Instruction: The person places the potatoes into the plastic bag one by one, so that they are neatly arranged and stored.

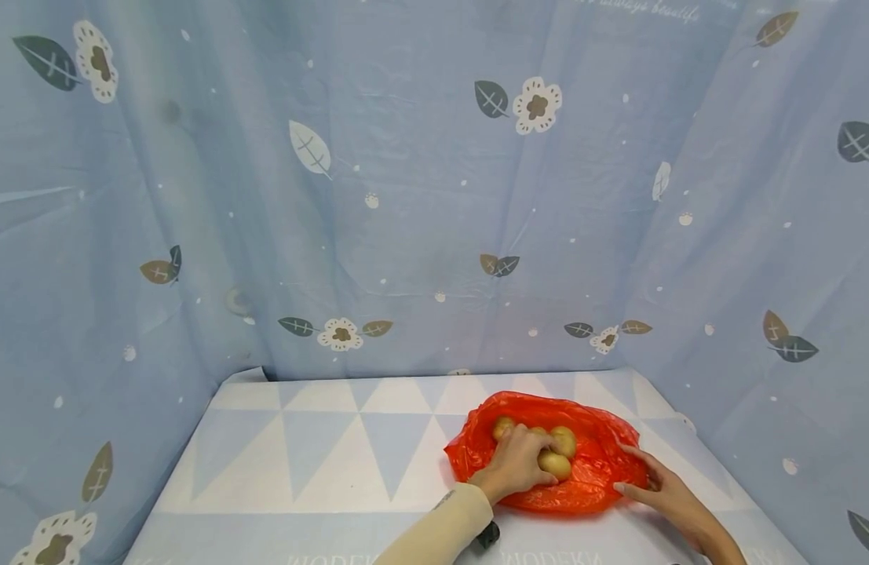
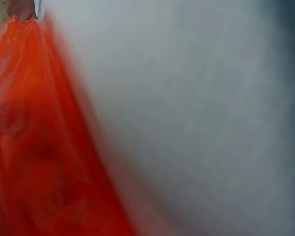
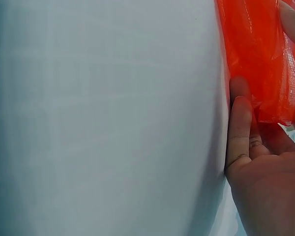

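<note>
A red plastic bag [image 1: 604, 463] lies spread with its mouth up, and several yellowish potatoes [image 1: 564, 441] sit inside it. My left hand [image 1: 516, 463] reaches over the bag's near left side. Its thumb and fingers grip a potato [image 1: 555, 466] at the front of the group. At the bag's right end is my right hand [image 1: 663, 490], with its thumb and fingers around the red plastic. The right wrist view has the fingers [image 3: 240, 128] low along the bag and the thumb above. In the left wrist view the bag's side [image 2: 34, 147] fills the left; the left hand is hidden there.
The table [image 1: 321, 463] wears a white and blue triangle-patterned cover. A small black object [image 1: 488, 535] shows beside the left sleeve [image 1: 441, 530]. Blue curtains [image 1: 420, 196] with leaves and flowers stand behind the table and on both sides.
</note>
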